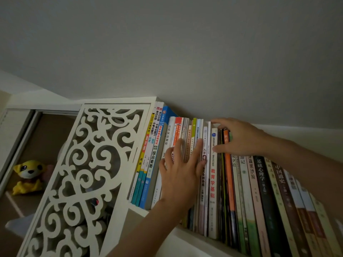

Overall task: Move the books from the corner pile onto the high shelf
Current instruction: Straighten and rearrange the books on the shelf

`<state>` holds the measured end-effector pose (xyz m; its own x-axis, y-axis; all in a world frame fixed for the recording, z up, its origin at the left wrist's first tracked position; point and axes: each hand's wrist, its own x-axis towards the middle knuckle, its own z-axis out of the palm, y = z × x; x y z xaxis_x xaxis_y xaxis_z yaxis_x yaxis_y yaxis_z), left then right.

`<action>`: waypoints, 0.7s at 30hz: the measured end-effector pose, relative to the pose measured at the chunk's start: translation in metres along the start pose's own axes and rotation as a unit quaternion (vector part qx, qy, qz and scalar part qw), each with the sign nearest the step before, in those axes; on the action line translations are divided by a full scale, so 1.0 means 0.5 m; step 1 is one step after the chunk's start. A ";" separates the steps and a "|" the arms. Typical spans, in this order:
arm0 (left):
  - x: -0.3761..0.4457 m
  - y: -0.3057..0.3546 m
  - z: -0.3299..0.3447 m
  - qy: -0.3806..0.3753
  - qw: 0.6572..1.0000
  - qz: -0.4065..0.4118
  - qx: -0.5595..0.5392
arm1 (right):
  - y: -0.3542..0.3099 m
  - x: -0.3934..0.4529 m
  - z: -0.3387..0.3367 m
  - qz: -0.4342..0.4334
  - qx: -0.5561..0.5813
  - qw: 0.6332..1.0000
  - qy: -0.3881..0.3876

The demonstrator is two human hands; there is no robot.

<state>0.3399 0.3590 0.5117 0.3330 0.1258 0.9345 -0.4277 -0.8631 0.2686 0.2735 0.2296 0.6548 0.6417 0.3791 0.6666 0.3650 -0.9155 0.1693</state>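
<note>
Packed shelf, open air above the book tops

The row of books (213, 173) fills the high shelf (187, 236) spine to spine, leaving no slot beside the left hand (182, 170) flat on the spines or the right hand (239, 138) gripping the book tops. Above the right hand's fingers bare wall (185, 52) leaves free room. Left of the left hand, a white carved fretwork panel (89, 173) blocks sideways passage; beyond it a yellow plush toy (29, 176) sits in an open compartment.

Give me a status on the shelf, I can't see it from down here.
Left hand flat against the book spines. Right hand gripping the tops of books in the row. High shelf packed tight, no gap showing.
</note>
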 end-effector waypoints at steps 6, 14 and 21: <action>0.001 0.017 -0.023 0.036 0.996 0.041 -0.076 | 0.009 -0.004 0.004 0.003 0.009 1.000 0.013; 0.109 0.047 -0.055 0.054 0.994 0.037 -0.093 | 0.024 0.005 -0.009 -0.014 0.033 0.999 -0.007; 0.171 0.083 -0.069 0.024 0.995 -0.033 -0.087 | 0.033 0.005 -0.003 -0.046 0.027 0.999 -0.006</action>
<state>0.3217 0.3508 0.6108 0.3262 0.2064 0.9225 -0.5471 -0.7546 0.3623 0.2802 0.2154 0.6603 0.6112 0.4631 0.6418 0.4582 -0.8683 0.1901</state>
